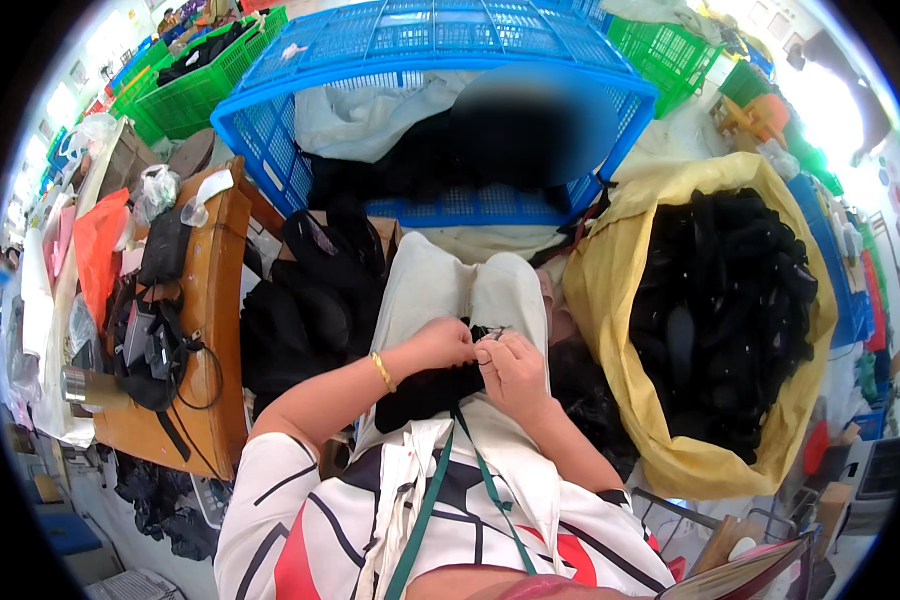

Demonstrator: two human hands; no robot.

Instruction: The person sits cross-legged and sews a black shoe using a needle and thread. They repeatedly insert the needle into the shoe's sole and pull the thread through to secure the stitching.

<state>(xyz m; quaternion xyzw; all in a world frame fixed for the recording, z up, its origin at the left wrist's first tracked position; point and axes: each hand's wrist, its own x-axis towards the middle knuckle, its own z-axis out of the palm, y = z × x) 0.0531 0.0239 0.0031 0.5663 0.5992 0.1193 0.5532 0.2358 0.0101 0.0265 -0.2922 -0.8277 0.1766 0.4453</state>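
Note:
My left hand [445, 342], with a yellow bracelet on its wrist, is closed in a pinch above my lap. Its fingertips meet those of my right hand [512, 372], which is also closed in a pinch. What the fingertips hold is too small and too dark to make out. A soft black item [420, 396], perhaps a fabric shoe, lies on my lap under the hands, partly covered by them. White cloth [420, 280] covers my knees, and green straps [432, 510] hang down my front.
A yellow sack [610, 300] full of black shoes stands at my right. Ahead lies a blue crate [260, 150] with black items and white plastic inside. More black shoes [315, 310] are piled at my left, beside a wooden table [210, 330] holding a steel flask [95, 388] and bags.

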